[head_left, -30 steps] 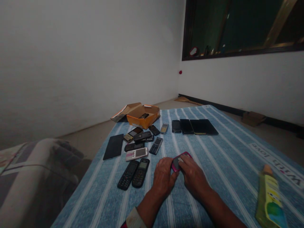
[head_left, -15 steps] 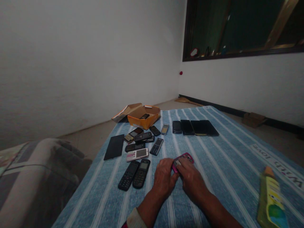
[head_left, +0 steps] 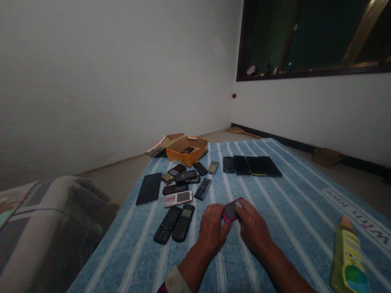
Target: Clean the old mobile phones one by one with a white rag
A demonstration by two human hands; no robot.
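A small pink phone (head_left: 231,211) is held between both my hands just above a blue striped cloth (head_left: 293,203). My left hand (head_left: 211,228) grips its left end with curled fingers. My right hand (head_left: 254,228) closes on its right side, thumb on top. Just left of my hands lie two black keypad phones (head_left: 174,224) side by side. Further back sits a cluster of several keypad phones (head_left: 183,183) and a flat black slab (head_left: 148,188).
An open orange cardboard box (head_left: 185,150) with a phone inside stands at the cloth's far end. A row of dark smartphones (head_left: 250,165) lies to its right. A yellow-green packet (head_left: 348,256) lies at the right. A grey bundle (head_left: 45,228) fills the left.
The pink phone has turned in my hands, its dark face now showing more. Both hands stayed in about the same spot.
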